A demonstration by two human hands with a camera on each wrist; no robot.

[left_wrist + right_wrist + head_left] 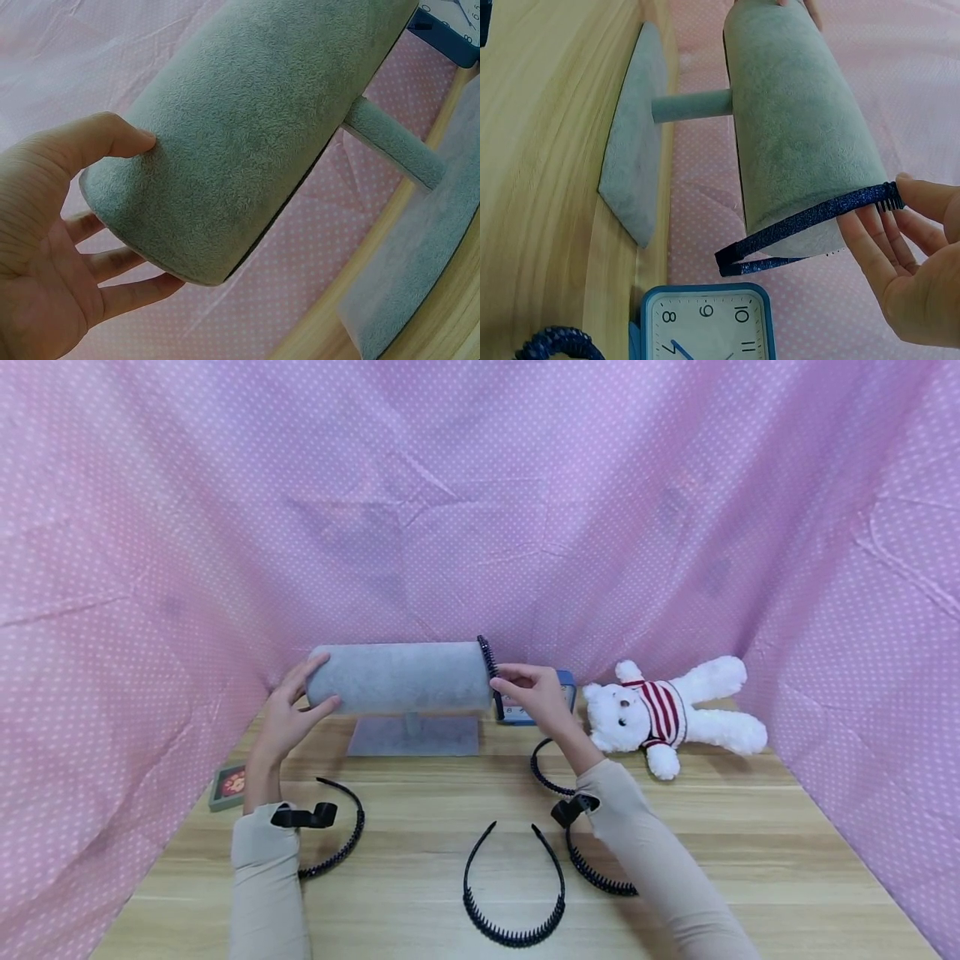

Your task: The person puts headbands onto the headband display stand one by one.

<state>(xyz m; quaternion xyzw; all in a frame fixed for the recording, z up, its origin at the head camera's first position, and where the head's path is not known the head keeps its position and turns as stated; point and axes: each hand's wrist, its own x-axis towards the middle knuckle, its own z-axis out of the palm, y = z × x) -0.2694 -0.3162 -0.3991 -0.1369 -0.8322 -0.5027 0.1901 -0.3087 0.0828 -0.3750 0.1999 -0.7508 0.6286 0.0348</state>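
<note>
A grey plush roll-shaped display stand [405, 678] rises from a flat base on the table. My left hand [283, 722] grips the roll's left end, thumb on the near side and fingers round the end face, as the left wrist view shows. At the opposite end, my right hand [542, 697] pinches a dark toothed headband [810, 214] between thumb and fingers. The headband loops around the roll's right rim, its tips extending past the roll's lower edge in the right wrist view.
Several more headbands lie on the wooden table, one headband [513, 937] front centre and another headband [356, 835] by the left forearm. A blue clock [517, 717] stands behind the right hand. A white teddy bear [663, 714] lies right; a small framed picture [219, 800] lies left.
</note>
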